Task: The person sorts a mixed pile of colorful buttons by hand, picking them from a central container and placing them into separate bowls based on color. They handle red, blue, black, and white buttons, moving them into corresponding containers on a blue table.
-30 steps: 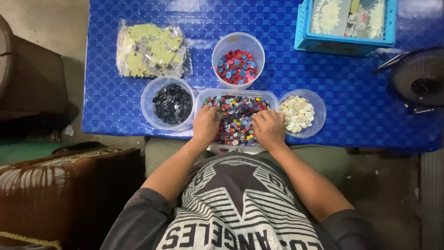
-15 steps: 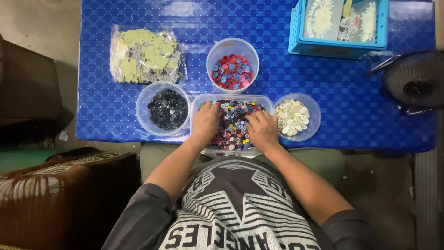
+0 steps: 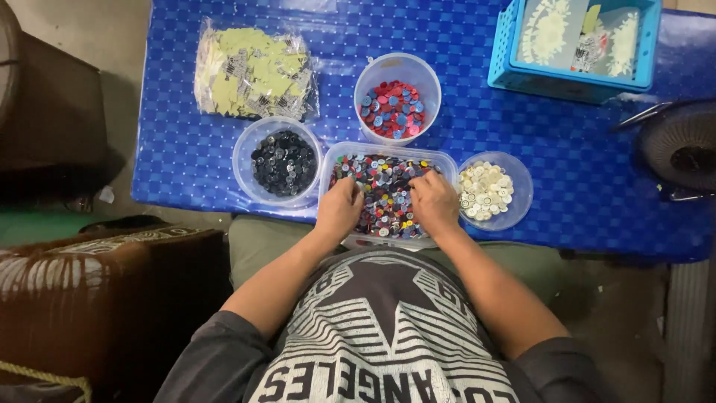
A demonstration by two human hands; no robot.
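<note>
A clear rectangular tub (image 3: 445, 160) heaped with mixed buttons (image 3: 384, 195) (red, blue, dark, pale) is sitting at the blue table's (image 3: 567, 186) near edge. The left hand (image 3: 339, 210) and right hand (image 3: 434, 202) are resting in it, fingers curled down among the buttons; a grip cannot be told.

Even, fairly bright light falls from above on the blue bench (image 3: 567, 172), with a pale sheen along its upper middle edge. The lower left and right corners fall dim. Focus is sharp centrally; edges curve slightly.
</note>
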